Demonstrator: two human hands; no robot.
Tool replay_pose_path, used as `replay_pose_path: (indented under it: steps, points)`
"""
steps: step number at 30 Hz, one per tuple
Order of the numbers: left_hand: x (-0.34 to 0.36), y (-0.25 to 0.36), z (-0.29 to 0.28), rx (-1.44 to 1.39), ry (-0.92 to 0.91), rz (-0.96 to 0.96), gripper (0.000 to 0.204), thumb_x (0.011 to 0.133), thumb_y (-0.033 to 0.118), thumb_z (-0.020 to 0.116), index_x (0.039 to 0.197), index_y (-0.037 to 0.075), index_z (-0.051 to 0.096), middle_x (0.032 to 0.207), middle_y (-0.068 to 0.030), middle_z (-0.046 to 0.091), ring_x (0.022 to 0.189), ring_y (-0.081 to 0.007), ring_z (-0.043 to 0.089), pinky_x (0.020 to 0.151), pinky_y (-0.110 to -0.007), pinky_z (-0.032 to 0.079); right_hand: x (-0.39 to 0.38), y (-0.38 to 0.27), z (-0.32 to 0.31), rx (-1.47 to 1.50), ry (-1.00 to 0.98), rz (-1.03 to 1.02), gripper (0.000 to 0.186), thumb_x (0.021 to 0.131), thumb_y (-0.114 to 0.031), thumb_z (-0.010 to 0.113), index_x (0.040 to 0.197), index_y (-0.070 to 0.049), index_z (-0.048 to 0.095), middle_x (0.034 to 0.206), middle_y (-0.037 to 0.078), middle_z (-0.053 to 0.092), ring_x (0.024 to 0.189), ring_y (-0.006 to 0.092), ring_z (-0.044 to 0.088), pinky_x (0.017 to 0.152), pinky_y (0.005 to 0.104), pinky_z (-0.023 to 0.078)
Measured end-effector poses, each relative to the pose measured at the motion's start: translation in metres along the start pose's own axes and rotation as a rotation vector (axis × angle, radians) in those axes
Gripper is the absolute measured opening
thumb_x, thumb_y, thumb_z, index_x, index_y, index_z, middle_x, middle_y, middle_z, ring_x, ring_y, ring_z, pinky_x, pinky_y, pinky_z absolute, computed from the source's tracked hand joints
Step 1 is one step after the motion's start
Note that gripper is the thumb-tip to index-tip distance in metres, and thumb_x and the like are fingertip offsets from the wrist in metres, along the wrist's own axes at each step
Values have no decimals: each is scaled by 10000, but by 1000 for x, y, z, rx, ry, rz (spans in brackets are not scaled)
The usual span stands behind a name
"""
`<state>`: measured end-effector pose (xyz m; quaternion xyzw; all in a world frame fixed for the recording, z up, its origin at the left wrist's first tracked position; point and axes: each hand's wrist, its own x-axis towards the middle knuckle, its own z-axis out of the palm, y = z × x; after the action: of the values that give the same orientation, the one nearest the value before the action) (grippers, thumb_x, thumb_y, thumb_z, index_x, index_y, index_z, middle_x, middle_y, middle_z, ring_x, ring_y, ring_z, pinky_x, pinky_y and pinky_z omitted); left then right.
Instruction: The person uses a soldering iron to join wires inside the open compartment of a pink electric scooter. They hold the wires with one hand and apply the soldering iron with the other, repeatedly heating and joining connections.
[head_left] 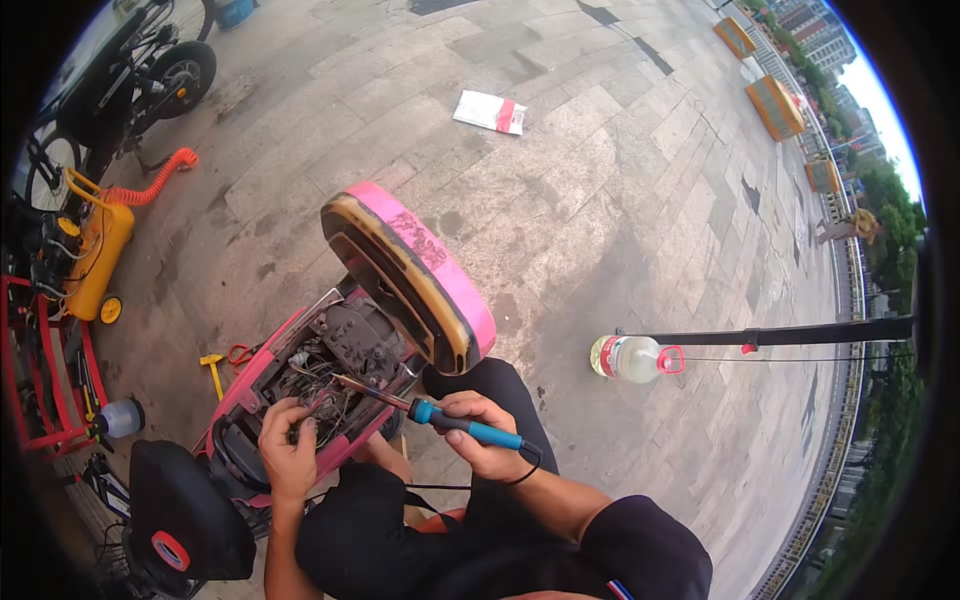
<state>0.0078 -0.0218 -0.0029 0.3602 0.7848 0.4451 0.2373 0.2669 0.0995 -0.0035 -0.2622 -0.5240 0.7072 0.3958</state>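
The pink scooter body [255,385] is in front of me, its pink-and-black seat [430,275] tipped up over an open compartment full of tangled wires [310,385] and dark, dirty parts. My left hand [290,445] is closed at the near left of the compartment, its fingertips pinching among the wires. My right hand [475,440] grips a soldering iron [485,433] by its blue-and-black handle, the metal tip angled left into the wiring. A cord loops down from the handle's end. Exactly what the tip touches is too small to tell.
A yellow air compressor [100,260] with an orange coiled hose [160,180], a red rack [40,370], parked bikes [180,80] and a small yellow tool [213,370] are left. A large bottle [630,358] stands right beside a black pole [800,335]. A distant person [850,225] is near the railing.
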Motion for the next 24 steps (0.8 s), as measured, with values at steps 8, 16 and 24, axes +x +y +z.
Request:
replay_pose_path:
  steps: [8, 16, 24]
  points:
    - [-10, -12, -11, 55, 29, 79, 186, 912, 46, 605, 1054, -23, 704, 1086, -157, 687, 1042, -290, 659, 920, -348, 494, -1, -5, 1, -54, -2, -12, 252, 917, -37, 644, 1151, 0, 556, 1186, 180, 585, 939, 217, 637, 840, 353, 536]
    - [-12, -1, -29, -262, 99, -147, 283, 1011, 128, 545, 1215, -39, 645, 915, -64, 665, 794, -98, 614, 728, -251, 509, 6, -9, 7, 30, 7, -66, 261, 904, -33, 665, 1135, 13, 551, 1165, 193, 595, 902, 211, 640, 807, 335, 541]
    - [-5, 18, -42, -586, 103, -126, 270, 1016, 102, 522, 1234, -55, 554, 1016, -141, 716, 812, -123, 640, 747, -254, 525, 9, -8, 6, -8, 5, -101, 290, 912, -108, 689, 1139, 3, 548, 1160, 196, 595, 879, 210, 638, 777, 333, 537]
